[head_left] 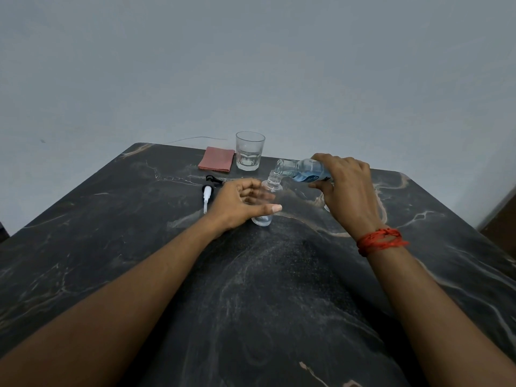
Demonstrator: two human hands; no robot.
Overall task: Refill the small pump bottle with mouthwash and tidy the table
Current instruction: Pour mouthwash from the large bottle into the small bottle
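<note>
A small clear pump bottle (268,191) stands upright on the dark marble table (251,289), its neck open. My left hand (240,203) wraps around its body. My right hand (346,188) grips a clear mouthwash bottle (303,170) with bluish liquid, tipped on its side so its open mouth sits just above the small bottle's neck. The pump head (208,192), black cap with a white tube, lies flat on the table to the left of my left hand.
A drinking glass (249,150) stands at the table's far edge with a folded pink cloth (216,159) beside it on the left. A small pale object (327,208) peeks out under my right hand. A grey wall rises behind the table.
</note>
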